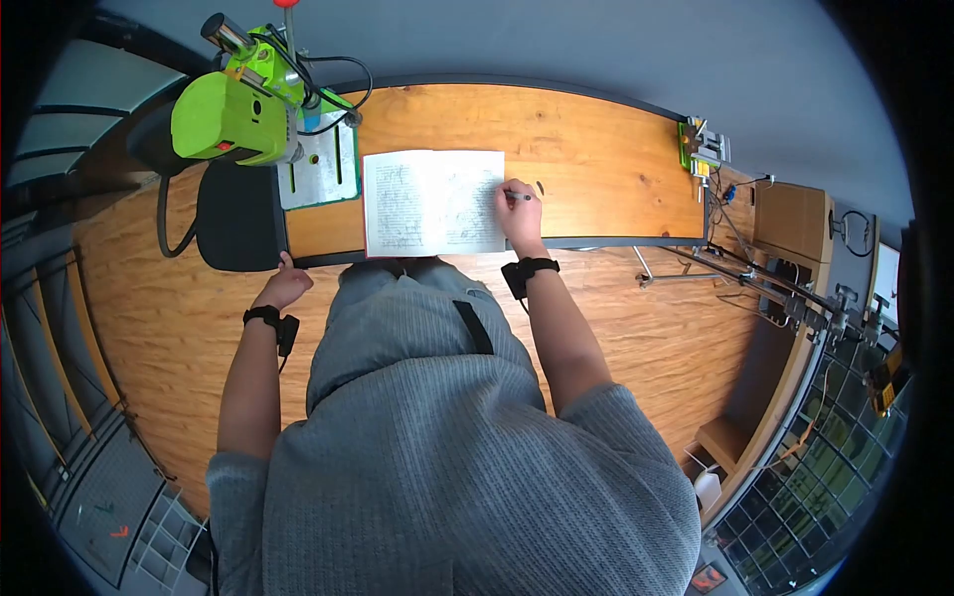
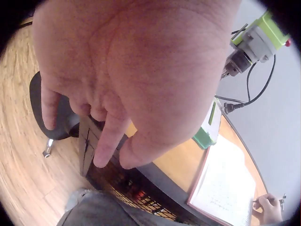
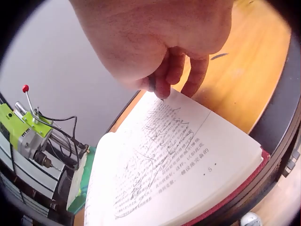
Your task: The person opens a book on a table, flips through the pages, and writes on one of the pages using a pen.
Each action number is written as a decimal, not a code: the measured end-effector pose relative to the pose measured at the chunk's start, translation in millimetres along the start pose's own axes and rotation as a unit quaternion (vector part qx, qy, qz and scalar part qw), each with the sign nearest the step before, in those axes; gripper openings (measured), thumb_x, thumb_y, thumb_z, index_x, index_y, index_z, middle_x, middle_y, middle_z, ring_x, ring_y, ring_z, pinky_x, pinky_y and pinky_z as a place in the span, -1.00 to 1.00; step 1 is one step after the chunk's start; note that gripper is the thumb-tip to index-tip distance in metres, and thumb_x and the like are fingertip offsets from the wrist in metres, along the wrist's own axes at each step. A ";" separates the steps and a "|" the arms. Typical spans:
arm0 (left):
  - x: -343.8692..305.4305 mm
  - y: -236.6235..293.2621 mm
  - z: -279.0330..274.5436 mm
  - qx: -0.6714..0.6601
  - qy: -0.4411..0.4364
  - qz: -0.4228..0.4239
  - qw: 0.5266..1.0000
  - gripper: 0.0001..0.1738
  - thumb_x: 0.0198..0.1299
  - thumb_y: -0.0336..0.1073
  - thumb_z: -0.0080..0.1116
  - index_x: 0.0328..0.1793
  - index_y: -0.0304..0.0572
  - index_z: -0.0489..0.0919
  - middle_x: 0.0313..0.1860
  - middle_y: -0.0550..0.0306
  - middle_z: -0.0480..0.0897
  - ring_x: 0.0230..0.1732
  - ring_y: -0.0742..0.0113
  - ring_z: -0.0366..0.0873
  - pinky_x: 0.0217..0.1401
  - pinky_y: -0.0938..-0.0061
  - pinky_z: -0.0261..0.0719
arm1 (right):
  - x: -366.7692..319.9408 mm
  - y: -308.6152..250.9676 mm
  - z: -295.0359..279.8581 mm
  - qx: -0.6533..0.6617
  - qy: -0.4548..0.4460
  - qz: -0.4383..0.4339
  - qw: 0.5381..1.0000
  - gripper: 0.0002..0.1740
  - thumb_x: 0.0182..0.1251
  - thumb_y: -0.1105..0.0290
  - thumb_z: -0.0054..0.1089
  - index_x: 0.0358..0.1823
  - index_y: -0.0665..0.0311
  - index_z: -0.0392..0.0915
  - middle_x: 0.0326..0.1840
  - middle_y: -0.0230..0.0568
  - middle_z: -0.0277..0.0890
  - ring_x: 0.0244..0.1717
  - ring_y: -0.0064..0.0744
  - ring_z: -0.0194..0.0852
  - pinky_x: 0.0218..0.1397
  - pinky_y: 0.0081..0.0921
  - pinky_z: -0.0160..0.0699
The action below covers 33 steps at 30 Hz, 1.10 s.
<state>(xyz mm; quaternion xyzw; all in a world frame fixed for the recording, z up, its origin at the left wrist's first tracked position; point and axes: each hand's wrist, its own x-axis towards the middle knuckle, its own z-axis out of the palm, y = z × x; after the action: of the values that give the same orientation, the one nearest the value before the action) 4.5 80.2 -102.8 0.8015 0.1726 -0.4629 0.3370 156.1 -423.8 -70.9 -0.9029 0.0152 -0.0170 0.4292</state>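
An open book with a red cover edge lies on the wooden table. In the right wrist view, pen scribbles run across the printed page. The right hand pinches a dark pen at the page's right edge; in the right wrist view the hand mostly covers the pen. At the table's front edge, left of the book, is the left hand, holding nothing. The left wrist view shows this hand with some fingers extended and others bent, near the table edge.
A green drill press with a metal base plate stands at the table's left. A black chair is beside it. A small vise sits at the table's right end, with a cardboard box beyond.
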 end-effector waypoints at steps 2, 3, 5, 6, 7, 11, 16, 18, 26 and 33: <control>-6.8 12.5 -5.8 0.075 -0.013 -0.028 0.997 -0.62 0.37 -0.07 0.12 0.11 -0.04 0.80 0.79 -0.45 -0.33 0.82 -0.27 -0.17 0.72 0.24 0.15 | 0.6 1.3 1.0 0.005 0.004 -0.002 1.000 -0.96 0.29 0.50 0.35 -0.30 0.29 0.65 -0.38 -0.04 0.65 -0.25 -0.02 0.62 -0.16 -0.18 0.64; -9.3 15.4 -7.1 0.074 -0.014 -0.029 0.997 -0.62 0.37 -0.07 0.12 0.11 -0.04 0.80 0.79 -0.45 -0.33 0.82 -0.27 -0.17 0.72 0.24 0.15 | 0.7 1.7 0.7 0.003 -0.003 -0.001 1.000 -0.96 0.29 0.50 0.34 -0.30 0.29 0.65 -0.37 -0.04 0.65 -0.26 -0.02 0.62 -0.17 -0.17 0.64; -14.0 21.5 -6.5 0.064 -0.008 -0.034 0.997 -0.62 0.37 -0.07 0.12 0.10 -0.05 0.79 0.79 -0.46 -0.33 0.81 -0.28 -0.16 0.71 0.24 0.16 | 0.5 3.4 -0.7 -0.001 -0.011 0.001 1.000 -0.97 0.29 0.50 0.34 -0.29 0.29 0.65 -0.36 -0.04 0.66 -0.26 -0.03 0.62 -0.17 -0.17 0.64; -12.7 19.6 -5.4 0.063 -0.009 -0.035 0.997 -0.62 0.37 -0.07 0.12 0.10 -0.05 0.79 0.79 -0.46 -0.33 0.81 -0.28 -0.16 0.71 0.24 0.16 | 1.1 5.4 -1.0 -0.005 -0.009 0.014 1.000 -0.97 0.30 0.51 0.33 -0.28 0.28 0.65 -0.35 -0.04 0.66 -0.25 -0.02 0.62 -0.16 -0.18 0.63; -11.7 17.5 -5.6 0.068 -0.008 -0.029 0.997 -0.62 0.37 -0.07 0.11 0.10 -0.03 0.79 0.79 -0.46 -0.32 0.81 -0.27 -0.15 0.70 0.24 0.18 | 2.6 6.9 -0.8 -0.008 -0.008 0.027 1.000 -0.98 0.31 0.51 0.32 -0.27 0.28 0.65 -0.34 -0.04 0.66 -0.24 -0.01 0.62 -0.15 -0.20 0.62; -13.2 17.6 -5.1 0.078 -0.002 -0.030 0.996 -0.60 0.40 -0.05 0.08 0.15 0.00 0.78 0.80 -0.46 -0.29 0.81 -0.26 -0.11 0.68 0.25 0.21 | 4.4 8.7 -1.1 -0.060 0.014 -0.076 0.995 -0.95 0.36 0.53 0.29 -0.18 0.26 0.67 -0.26 -0.03 0.67 -0.16 0.04 0.62 -0.08 -0.21 0.61; -19.7 23.8 -5.3 0.034 -0.006 -0.028 0.999 -0.62 0.44 -0.12 0.09 0.15 -0.12 0.78 0.74 -0.43 -0.02 0.83 -0.13 -0.35 0.74 0.25 -0.02 | -3.9 -2.7 -9.4 0.050 0.114 -0.046 0.991 -0.88 0.50 0.51 0.24 -0.04 0.29 0.71 -0.11 -0.04 0.68 -0.06 -0.02 0.67 0.10 -0.24 0.67; -18.5 24.1 -5.4 -0.006 -0.004 -0.025 1.000 -0.65 0.47 -0.21 0.11 0.12 -0.24 0.79 0.68 -0.40 0.24 0.85 0.00 -0.59 0.81 0.24 -0.25 | -7.7 4.9 -10.2 0.011 0.112 -0.071 0.991 -0.88 0.52 0.49 0.24 -0.02 0.30 0.70 -0.10 -0.07 0.69 -0.04 -0.11 0.69 0.10 -0.30 0.70; -21.3 27.2 -8.1 0.008 -0.004 -0.043 0.999 -0.63 0.44 -0.08 0.12 0.17 -0.01 0.80 0.81 -0.40 -0.33 0.83 -0.20 -0.18 0.73 0.29 0.10 | -23.8 19.4 5.4 0.179 0.042 0.087 0.979 -0.84 0.50 0.44 0.28 0.01 0.31 0.71 -0.13 -0.06 0.68 -0.11 -0.27 0.71 -0.09 -0.47 0.68; -15.0 22.0 -10.9 0.020 -0.019 -0.039 0.999 -0.59 0.43 -0.07 0.12 0.21 -0.08 0.78 0.82 -0.36 -0.35 0.83 -0.21 -0.20 0.73 0.27 0.09 | 13.5 2.9 12.5 0.039 0.008 0.002 0.999 -0.87 0.39 0.38 0.31 -0.26 0.28 0.74 -0.34 -0.03 0.69 -0.24 -0.04 0.57 -0.11 -0.20 0.62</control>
<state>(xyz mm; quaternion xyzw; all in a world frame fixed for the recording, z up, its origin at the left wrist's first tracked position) 16.6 72.6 -77.8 0.7919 0.1876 -0.4942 0.3058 170.1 -416.6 -80.7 -0.8852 0.0197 -0.0239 0.4643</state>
